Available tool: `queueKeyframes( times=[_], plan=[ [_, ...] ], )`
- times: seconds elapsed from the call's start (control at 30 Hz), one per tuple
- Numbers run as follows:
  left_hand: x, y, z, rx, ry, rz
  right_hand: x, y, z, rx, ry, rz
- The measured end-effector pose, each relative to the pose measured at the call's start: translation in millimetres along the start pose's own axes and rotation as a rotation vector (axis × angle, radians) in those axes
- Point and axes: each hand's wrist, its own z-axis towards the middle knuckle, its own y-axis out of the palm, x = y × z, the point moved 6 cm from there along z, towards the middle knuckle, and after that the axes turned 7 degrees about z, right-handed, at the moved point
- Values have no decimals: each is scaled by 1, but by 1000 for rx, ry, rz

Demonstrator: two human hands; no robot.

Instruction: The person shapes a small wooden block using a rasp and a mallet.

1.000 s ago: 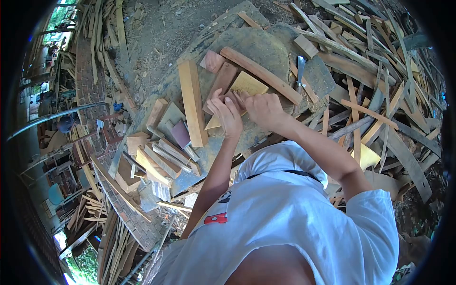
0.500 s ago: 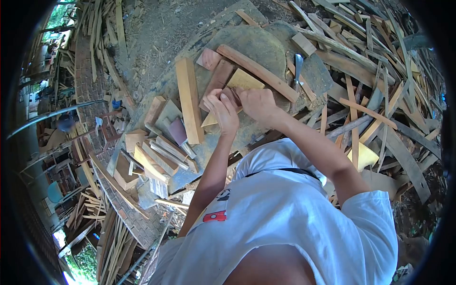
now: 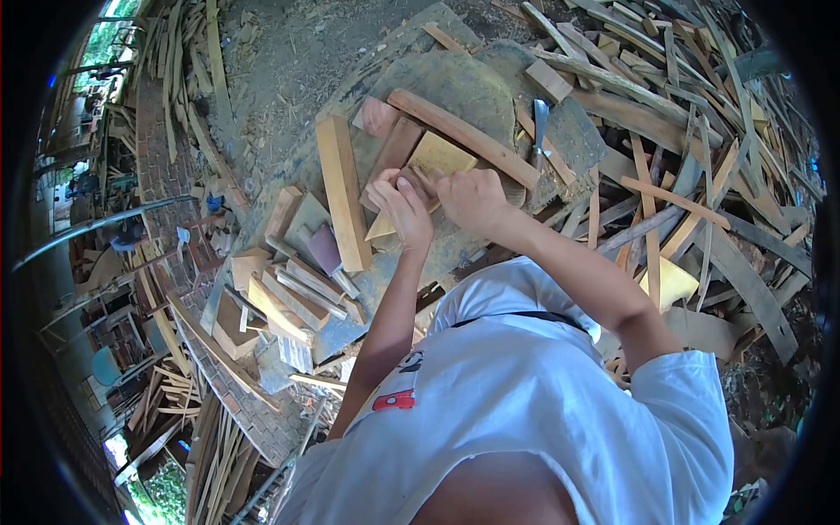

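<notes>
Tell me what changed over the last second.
Both hands, left hand and right hand, keep their grip on the small reddish wood piece on the yellow sheet, nudging it slightly away from the body. The view itself shifted a little. The long pale block, the metal tool and the scraps around them stayed put.

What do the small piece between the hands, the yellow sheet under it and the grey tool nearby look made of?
Small piece, gripped by the left hand and right hand: reddish-brown wood, bare and matt. Yellow sheet under it: thin, flat, dull; perhaps sandpaper or board, hard to tell. Grey tool: narrow pale blade with slight sheen, likely steel.
</notes>
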Motion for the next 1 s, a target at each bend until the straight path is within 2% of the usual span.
queueKeyframes(
  times=[0.07,0.13,0.23,0.33,0.43,0.53,0.63,0.73,0.93,1.0],
  plan=[
    [2,2,-1,-4,-19,16,-1,-3,-6,10,-41,-9],
    [6,0,2,4,-10,-58,8,15,6,-60,43,-7],
    [2,1,3,-13,23,-20,12,22,19,-78,61,-2],
    [3,1,1,-20,17,-45,-1,-9,1,-79,35,8],
    [4,1,3,-21,14,-108,15,16,8,-98,90,21],
    [3,1,4,-37,25,-24,11,15,14,52,-18,2],
    [2,2,1,-26,35,-80,8,11,-3,91,-99,-12],
    [2,2,3,-27,28,-87,13,17,14,-40,20,7],
    [1,3,3,-49,12,-85,0,-3,-3,-50,34,9],
    [2,2,2,-35,18,-98,10,22,11,-70,75,18]
  ],
)
